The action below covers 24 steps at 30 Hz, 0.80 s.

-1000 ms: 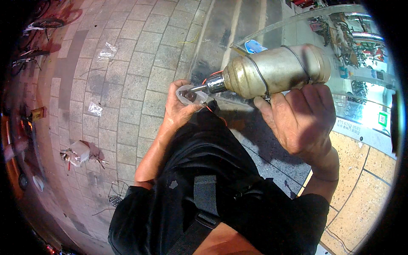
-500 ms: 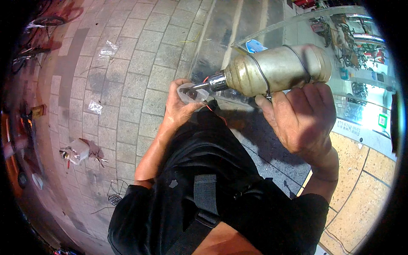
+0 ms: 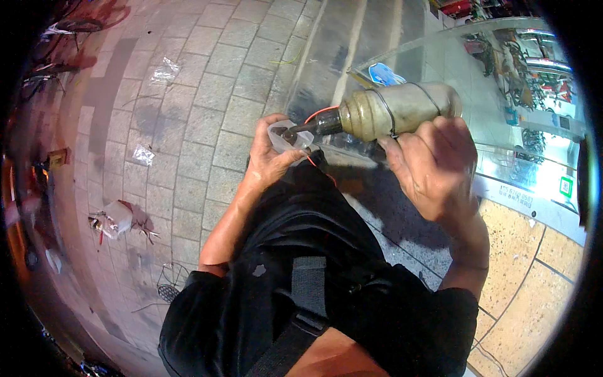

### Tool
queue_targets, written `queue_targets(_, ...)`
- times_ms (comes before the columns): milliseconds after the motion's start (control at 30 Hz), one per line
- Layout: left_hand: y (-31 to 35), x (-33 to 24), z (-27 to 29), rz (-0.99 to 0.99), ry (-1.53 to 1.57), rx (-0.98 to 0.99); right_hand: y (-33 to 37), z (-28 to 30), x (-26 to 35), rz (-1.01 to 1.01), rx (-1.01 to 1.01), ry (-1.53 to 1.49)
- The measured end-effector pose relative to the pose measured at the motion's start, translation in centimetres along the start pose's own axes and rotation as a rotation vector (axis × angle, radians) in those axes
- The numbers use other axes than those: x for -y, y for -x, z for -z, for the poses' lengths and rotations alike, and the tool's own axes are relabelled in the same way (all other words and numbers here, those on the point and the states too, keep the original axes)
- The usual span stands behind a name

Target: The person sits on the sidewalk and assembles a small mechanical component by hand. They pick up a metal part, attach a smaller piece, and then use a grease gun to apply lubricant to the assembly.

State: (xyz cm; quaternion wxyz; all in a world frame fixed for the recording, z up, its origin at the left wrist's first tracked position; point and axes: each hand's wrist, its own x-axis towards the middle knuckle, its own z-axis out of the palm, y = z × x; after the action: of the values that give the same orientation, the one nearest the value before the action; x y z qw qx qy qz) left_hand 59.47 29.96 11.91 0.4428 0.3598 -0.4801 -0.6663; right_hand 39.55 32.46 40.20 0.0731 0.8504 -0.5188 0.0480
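A cloudy, yellowish plastic bottle [image 3: 411,105] lies nearly on its side in front of me, bound by two dark wire bands. My right hand [image 3: 433,166] is closed at its underside, seemingly on the wire handle, though the palm side is hidden. From the bottle's neck a dark nozzle [image 3: 328,121] points left, its end over a small translucent plastic cup [image 3: 299,143]. My left hand [image 3: 267,149] grips that cup from the left, thumb beneath it. Something dark shows inside the cup. A thin orange-red wire [image 3: 317,113] runs behind the nozzle and shows again below the cup.
Steps [image 3: 326,60] and a glass panel [image 3: 471,60] stand ahead and to the right. Grey paving [image 3: 207,94] spreads leftward, with plastic scraps [image 3: 143,154] and a white bag [image 3: 116,220] on it. Bicycles [image 3: 69,28] are at the far left; tan tiles [image 3: 527,276] lie at the right.
The bottle and my right hand have shifted left and slightly down, with the bottle appearing shorter. My left hand still holds the cup, nearly in place. More of the orange-red wire shows above the nozzle.
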Motion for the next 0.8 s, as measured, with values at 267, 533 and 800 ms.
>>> queue_targets(267,-0.2,-0.4,0.1,-0.037,0.007,0.017,1.9,-4.0,-1.1,-0.194,0.029,-0.208)
queue_targets(533,-1.5,-0.1,2.2,0.1,0.268,0.047,3.5,-6.4,-1.2,-0.645,-0.068,-0.77)
queue_targets(800,-4.3,-5.8,2.7,0.244,0.675,0.053,4.3,-8.5,-1.3,-0.796,-0.196,-0.931)
